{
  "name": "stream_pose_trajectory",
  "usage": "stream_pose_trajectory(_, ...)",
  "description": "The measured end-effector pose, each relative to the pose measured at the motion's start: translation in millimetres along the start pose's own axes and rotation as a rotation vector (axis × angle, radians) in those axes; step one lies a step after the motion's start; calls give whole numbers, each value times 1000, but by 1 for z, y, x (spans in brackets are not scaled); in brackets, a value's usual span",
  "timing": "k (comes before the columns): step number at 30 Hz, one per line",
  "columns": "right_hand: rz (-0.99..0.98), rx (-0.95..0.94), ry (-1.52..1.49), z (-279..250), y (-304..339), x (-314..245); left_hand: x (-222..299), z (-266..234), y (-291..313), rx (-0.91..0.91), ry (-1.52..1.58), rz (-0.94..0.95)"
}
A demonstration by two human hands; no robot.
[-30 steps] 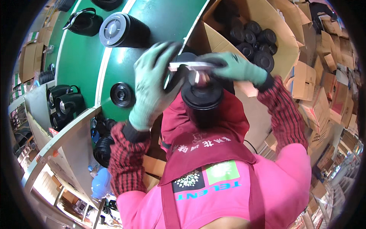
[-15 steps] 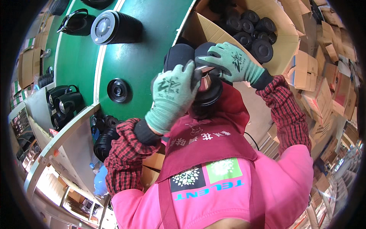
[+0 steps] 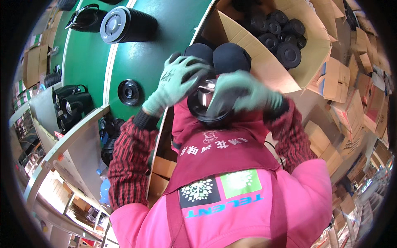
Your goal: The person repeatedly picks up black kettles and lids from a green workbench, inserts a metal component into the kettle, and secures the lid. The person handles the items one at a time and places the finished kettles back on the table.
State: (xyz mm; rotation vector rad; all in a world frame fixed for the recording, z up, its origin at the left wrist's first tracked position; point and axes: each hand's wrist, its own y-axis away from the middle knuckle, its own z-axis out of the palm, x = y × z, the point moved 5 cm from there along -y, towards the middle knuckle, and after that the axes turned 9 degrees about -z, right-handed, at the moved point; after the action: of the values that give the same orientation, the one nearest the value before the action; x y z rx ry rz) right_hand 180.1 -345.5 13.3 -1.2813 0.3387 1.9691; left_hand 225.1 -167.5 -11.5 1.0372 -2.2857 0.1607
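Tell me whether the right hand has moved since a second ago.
Yes. The right hand has slid off the black round part's right side across its front, away from the cardboard box and toward the left hand.

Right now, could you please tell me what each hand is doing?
Left hand: gripping the round black part.
Right hand: blurred, laid over it; grip unclear.

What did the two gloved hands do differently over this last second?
The left hand moved from the front of the round black part to grip its upper left side. The right hand swept down across its face, now blurred, partly covering the shiny metal centre. The part stayed held at the chest; the green belt and carton of black parts look unchanged.
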Motion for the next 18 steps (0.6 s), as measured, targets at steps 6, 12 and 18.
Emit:
stream_pose_trajectory(6, -257, -64, 671, 85, -42, -2, -14, 56, -81, 312, 545, -170)
stream_pose_trajectory(12, -443, 621, 856, -52, -26, 36, -19, 37, -47, 601, 147, -666)
stream_pose_trajectory(18, -299, -41, 1629, -42, -62, 83, 14, -1, 26, -208, 1161, -890)
